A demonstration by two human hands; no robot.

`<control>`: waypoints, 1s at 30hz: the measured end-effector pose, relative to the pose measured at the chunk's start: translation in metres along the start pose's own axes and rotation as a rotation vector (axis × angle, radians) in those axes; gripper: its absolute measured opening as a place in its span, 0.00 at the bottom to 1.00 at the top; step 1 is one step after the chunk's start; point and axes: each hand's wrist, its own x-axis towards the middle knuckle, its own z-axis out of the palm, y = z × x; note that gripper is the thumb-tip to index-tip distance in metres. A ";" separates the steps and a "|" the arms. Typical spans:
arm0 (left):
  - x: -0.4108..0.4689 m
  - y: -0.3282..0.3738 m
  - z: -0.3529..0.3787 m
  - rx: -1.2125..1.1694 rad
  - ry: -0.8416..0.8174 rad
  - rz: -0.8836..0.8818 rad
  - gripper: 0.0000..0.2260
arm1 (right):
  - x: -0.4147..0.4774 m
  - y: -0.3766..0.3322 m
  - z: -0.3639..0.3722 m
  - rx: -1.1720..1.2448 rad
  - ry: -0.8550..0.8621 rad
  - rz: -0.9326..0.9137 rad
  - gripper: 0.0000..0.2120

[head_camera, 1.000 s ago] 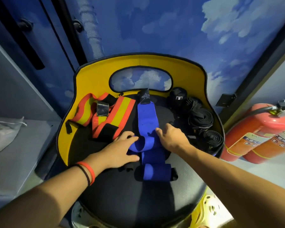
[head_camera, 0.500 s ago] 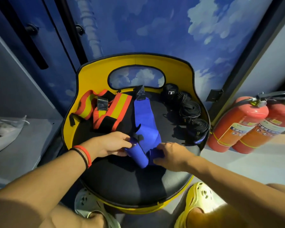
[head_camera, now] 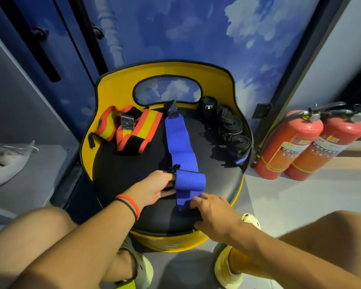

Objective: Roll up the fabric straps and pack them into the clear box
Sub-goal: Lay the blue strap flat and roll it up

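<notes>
Subject item: one long blue fabric strap (head_camera: 178, 140), lying on the round black padded seat (head_camera: 123, 174) of a yellow-backed chair. Its long axis runs from the back of the seat, middle, to the front edge. The far end carries a dark pointed tab (head_camera: 172, 110) that points at the cut-out in the backrest. Toward the front of the seat part of the strap is wound into a short blue roll (head_camera: 189, 181), whose axis lies crosswise to the strap. The left hand (head_camera: 152, 189) grips the left end of this roll between fingers and thumb. The right hand (head_camera: 214, 215) has its fingers curled down on the strap's near end at the front of the seat. An orange-and-yellow striped strap (head_camera: 133, 130) lies unrolled at the seat's back left. Black rolled straps (head_camera: 230, 128) sit in a row along its right edge; one bears a small white label, not legible. Two red fire extinguishers (head_camera: 288, 147) stand right of the chair, and their label print is blurred and unreadable.
</notes>
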 end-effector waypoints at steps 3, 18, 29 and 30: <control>0.003 -0.002 0.011 0.129 0.102 0.041 0.05 | -0.017 -0.003 0.005 -0.038 0.052 -0.022 0.13; 0.017 -0.032 0.005 0.702 0.168 0.251 0.27 | -0.032 0.005 0.014 0.291 0.322 0.007 0.10; 0.005 -0.022 0.014 0.809 0.133 0.231 0.56 | -0.014 0.020 0.015 0.202 0.260 -0.025 0.14; 0.007 -0.021 0.013 0.795 0.117 0.221 0.58 | -0.015 0.022 0.014 0.192 0.240 -0.064 0.11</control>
